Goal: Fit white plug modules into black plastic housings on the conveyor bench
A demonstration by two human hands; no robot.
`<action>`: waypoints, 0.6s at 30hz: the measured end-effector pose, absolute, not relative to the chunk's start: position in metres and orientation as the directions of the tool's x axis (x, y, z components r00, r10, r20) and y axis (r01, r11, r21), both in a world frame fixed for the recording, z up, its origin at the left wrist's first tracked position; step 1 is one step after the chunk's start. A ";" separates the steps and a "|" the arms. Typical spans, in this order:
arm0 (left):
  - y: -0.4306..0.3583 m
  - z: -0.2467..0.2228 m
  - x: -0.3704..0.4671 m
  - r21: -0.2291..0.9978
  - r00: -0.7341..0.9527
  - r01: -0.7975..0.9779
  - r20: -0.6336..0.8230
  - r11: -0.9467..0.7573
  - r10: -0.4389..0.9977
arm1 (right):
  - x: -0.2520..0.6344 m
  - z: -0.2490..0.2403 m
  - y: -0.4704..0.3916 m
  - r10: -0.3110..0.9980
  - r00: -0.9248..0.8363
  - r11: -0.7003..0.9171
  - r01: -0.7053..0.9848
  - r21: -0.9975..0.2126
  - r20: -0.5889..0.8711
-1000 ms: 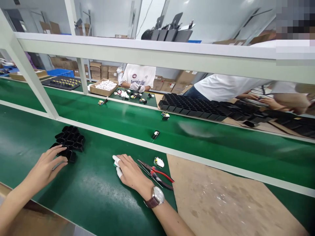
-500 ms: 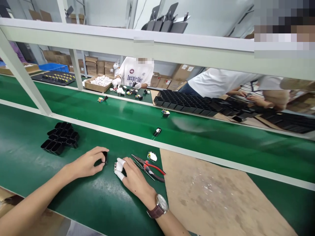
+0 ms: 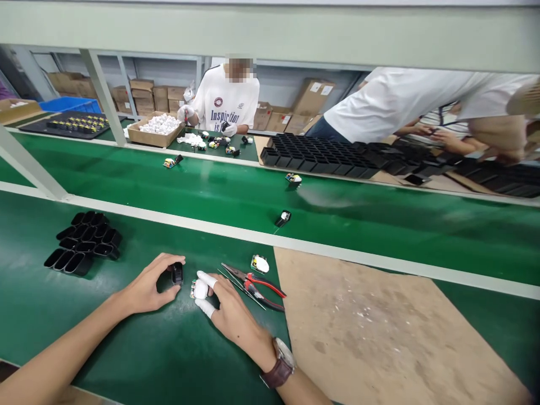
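Note:
My left hand (image 3: 148, 287) pinches a small black plastic shell (image 3: 177, 273) between thumb and fingers, just above the green mat. Right beside it my right hand (image 3: 230, 313), with white cots on two fingertips and a watch on the wrist, holds a small white part with a circuit board (image 3: 199, 289). The two pieces sit a few centimetres apart. A cluster of several empty black shells (image 3: 82, 243) lies to the left of my left hand.
Red-handled pliers (image 3: 258, 285) and a second white part (image 3: 260, 263) lie right of my hands. A brown cardboard sheet (image 3: 379, 332) covers the mat at right. Small parts (image 3: 284, 217) ride the green belt (image 3: 211, 191). Two people work across it beside black trays (image 3: 320, 160).
My left hand left the cluster of black shells with one shell and came to my right hand. My right hand now shows a white part. The view has tilted down.

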State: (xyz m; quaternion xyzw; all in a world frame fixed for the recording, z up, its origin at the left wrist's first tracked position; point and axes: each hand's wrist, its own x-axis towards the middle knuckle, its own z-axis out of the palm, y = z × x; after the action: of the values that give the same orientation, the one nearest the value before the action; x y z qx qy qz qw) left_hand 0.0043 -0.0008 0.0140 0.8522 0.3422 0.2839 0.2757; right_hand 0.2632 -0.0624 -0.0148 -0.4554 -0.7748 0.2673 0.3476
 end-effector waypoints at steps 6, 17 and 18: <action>-0.002 0.013 0.004 0.681 0.627 0.435 0.240 -0.589 0.741 | 0.269 -0.010 -0.071 0.921 -0.328 0.368 0.570 -0.735 0.207; -0.004 0.014 0.001 0.693 0.643 0.464 0.164 -0.552 0.748 | 0.274 0.000 -0.078 0.854 -0.363 0.515 0.692 -0.506 0.373; -0.004 0.014 0.001 0.693 0.642 0.465 0.164 -0.551 0.749 | 0.274 0.000 -0.078 0.859 -0.360 0.507 0.701 -0.502 0.365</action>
State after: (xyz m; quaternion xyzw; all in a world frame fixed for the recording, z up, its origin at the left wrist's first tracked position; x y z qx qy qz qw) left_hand 0.0014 -0.0038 0.0136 0.8506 0.3567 0.2274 0.3122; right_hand 0.2741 -0.0784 -0.0001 -0.4788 -0.8141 0.1309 0.3015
